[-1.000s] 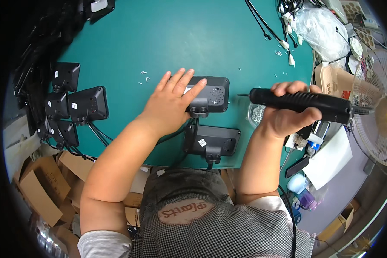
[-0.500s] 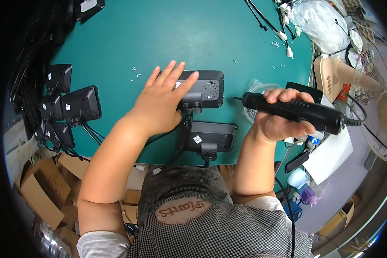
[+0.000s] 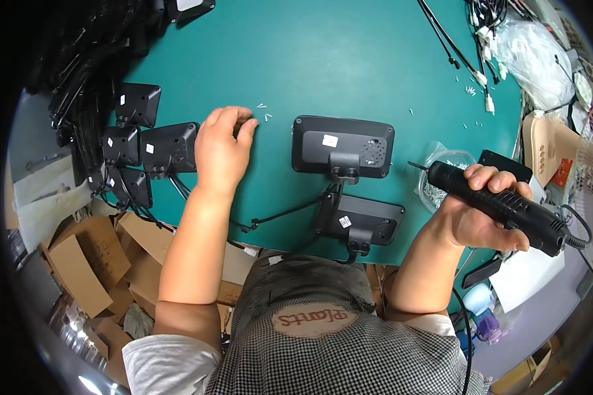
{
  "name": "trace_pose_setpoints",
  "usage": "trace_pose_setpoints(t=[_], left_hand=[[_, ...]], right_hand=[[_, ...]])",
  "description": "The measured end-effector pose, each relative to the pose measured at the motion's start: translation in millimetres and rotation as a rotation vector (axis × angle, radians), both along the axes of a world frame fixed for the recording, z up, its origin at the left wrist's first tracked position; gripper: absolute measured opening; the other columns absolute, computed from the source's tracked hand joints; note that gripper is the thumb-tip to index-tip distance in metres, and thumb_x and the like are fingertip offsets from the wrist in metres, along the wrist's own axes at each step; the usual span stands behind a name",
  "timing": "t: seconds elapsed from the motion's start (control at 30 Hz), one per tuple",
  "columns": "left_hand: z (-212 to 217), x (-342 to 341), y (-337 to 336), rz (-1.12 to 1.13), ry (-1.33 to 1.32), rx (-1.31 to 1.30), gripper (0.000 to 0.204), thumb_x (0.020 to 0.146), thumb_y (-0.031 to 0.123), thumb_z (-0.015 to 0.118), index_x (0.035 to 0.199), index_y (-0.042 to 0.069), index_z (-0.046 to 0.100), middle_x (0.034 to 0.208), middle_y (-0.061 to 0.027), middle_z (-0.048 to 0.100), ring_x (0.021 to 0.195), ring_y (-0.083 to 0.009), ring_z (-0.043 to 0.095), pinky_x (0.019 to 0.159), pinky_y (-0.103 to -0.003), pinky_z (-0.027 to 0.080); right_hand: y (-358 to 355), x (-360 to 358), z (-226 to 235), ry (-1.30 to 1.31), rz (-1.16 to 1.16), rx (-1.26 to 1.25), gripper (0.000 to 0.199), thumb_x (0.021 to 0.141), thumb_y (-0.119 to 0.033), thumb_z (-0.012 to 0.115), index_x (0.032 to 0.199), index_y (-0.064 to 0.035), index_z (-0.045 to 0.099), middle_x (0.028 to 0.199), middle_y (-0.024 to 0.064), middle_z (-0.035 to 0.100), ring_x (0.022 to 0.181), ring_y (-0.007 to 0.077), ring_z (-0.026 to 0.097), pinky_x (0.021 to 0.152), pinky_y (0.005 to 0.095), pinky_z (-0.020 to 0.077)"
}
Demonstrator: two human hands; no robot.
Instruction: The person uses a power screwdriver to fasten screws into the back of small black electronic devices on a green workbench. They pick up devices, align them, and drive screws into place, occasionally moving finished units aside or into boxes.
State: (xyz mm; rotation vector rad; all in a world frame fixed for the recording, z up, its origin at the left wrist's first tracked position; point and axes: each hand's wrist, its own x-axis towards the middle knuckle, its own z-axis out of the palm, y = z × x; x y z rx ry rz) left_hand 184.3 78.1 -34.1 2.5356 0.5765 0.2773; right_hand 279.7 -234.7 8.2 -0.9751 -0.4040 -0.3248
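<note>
My right hand (image 3: 484,214) grips a black corded electric screwdriver (image 3: 501,204), its thin bit pointing left above a clear round tub of small screws (image 3: 436,191). My left hand (image 3: 225,141) is over the table with fingers bent and thumb a little apart, holding nothing I can see. Just beyond its fingertips lie a few loose screws (image 3: 265,112). Between my hands, a black rectangular device housing (image 3: 319,158) rests back side up, with a white label, speaker-like holes and a bracket at its lower edge. Nearer me lies a second such black housing (image 3: 385,214), partly overlapped by cables.
More black housings (image 3: 171,145) with cables are grouped at the left, beside a heap of black cables (image 3: 89,85). White-plugged wires (image 3: 484,76) and a plastic bag (image 3: 530,62) lie at the far right. Cardboard boxes (image 3: 79,270) stand below the table's left edge.
My left hand has left the black housing and moved left, toward the loose screws. The view has shifted, and the screwdriver stays in my right hand.
</note>
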Motion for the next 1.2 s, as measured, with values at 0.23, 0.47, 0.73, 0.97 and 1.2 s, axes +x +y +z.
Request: trace_pose_setpoints(t=[0.23,0.47,0.73,0.97,1.2], left_hand=[[-13.6,0.7,-6.2,-0.126,-0.018,0.077,0.021,0.069,0.012,0.075,0.085,0.007,0.062,0.083,-0.0076,0.061,0.082,-0.0277,0.058,0.074,-0.038,0.046],[-21.3,10.8,-10.2,-0.138,-0.005,0.252,0.012,0.075,0.01,0.069,0.08,0.005,0.059,0.082,-0.0086,0.061,0.08,-0.0294,0.058,0.072,-0.038,0.046],[-4.7,14.6,-6.2,-0.174,0.147,0.272,0.011,0.076,0.008,0.066,0.08,0.004,0.057,0.081,-0.0123,0.059,0.077,-0.0337,0.055,0.072,-0.042,0.047],[16.9,8.2,-33.2,0.016,0.037,-0.696,0.004,0.086,0.001,0.056,0.083,0.003,0.057,0.081,-0.0058,0.059,0.067,-0.0138,0.054,0.06,-0.027,0.045],[52.3,4.5,-94.1,-0.024,0.147,-1.529,0.011,0.088,0.014,0.062,0.091,0.003,0.063,0.075,-0.0033,0.062,0.059,-0.0057,0.053,0.046,-0.018,0.04]], right_hand=[[12.7,-0.3,-0.7,-0.005,0.037,-0.021,0.08,0.077,-0.075,0.046,0.119,-0.0071,0.051,0.084,0.0102,0.058,0.062,0.0217,0.06,0.057,0.0347,0.0504],[22.7,-0.7,3.2,-0.02,0.051,-0.014,0.081,0.077,-0.074,0.047,0.12,-0.0051,0.049,0.085,0.0111,0.058,0.062,0.0226,0.06,0.057,0.035,0.0508],[29.3,-4.5,14.7,-0.01,0.068,0.037,0.083,0.076,-0.074,0.05,0.12,-0.004,0.047,0.085,0.012,0.058,0.061,0.024,0.059,0.057,0.0366,0.0508],[37.8,-8.5,25.4,-0.011,0.123,0.103,0.085,0.075,-0.074,0.052,0.122,-0.0035,0.045,0.086,0.0132,0.056,0.062,0.0246,0.058,0.057,0.0365,0.0493],[40.5,-12.2,47.0,0.061,0.25,0.261,0.081,0.077,-0.068,0.055,0.126,-0.005,0.043,0.088,0.01,0.053,0.065,0.0239,0.056,0.063,0.0384,0.0452]])
